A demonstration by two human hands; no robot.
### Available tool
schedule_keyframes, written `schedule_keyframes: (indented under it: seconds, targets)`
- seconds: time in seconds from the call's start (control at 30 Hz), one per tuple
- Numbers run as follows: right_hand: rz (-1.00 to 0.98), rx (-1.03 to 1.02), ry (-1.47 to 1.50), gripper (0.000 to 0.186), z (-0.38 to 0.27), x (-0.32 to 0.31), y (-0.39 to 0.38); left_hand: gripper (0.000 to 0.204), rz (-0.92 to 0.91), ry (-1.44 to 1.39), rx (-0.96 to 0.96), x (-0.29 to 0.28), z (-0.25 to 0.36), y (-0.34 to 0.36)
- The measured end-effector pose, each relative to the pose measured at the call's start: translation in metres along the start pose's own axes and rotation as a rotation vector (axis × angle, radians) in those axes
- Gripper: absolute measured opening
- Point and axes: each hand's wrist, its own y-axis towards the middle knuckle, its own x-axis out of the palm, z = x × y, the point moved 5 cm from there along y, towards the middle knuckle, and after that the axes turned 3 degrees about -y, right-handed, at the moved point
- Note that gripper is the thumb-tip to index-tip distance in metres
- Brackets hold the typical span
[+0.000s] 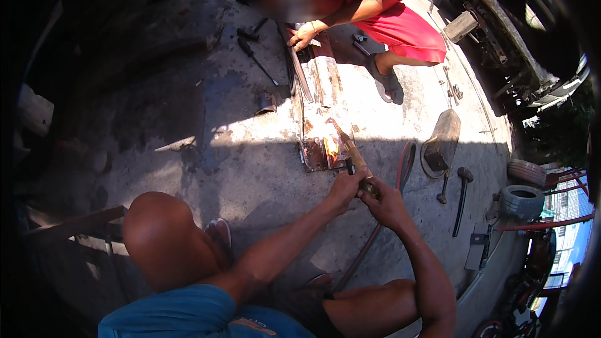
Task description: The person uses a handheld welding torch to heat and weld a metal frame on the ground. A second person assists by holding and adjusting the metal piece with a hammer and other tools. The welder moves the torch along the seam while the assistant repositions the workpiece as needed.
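My left hand [346, 188] and my right hand [380, 202] are closed round a brass cutting torch [352, 153] with a dark valve body. Its bent tip is over a rusty metal plate [313, 158], where an orange glow or flame [332, 150] shows. A red hose [400, 178] runs along the ground beside it. Across from me a crouching co-worker [394, 31] in red shorts has a hand [302, 37] on a long metal bar [302, 75] that lies along a pale, worn metal piece [323, 78].
A screwdriver [256, 59] and short pipe [265, 104] lie on the concrete. A metal block [441, 147], sledgehammer [461, 194] and tyres [521, 201] are to the right. A vehicle [513, 56] stands at upper right, a metal frame [72, 225] at lower left.
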Motion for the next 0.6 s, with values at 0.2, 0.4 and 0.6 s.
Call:
schedule_keyframes:
  seconds: [0.2,0.4,0.6]
  targets:
    - [-0.006,0.018,-0.03,0.044,-0.004,-0.002,-0.002,0.039,0.015,-0.048,0.001,0.006,0.003,-0.006]
    - [-0.012,0.016,-0.057,0.044,-0.017,-0.005,-0.006,0.042,0.031,0.043,0.004,0.004,0.005,-0.007]
    - [-0.002,0.014,-0.074,0.043,-0.018,-0.005,-0.007,0.047,0.02,0.004,0.004,0.006,0.007,-0.011]
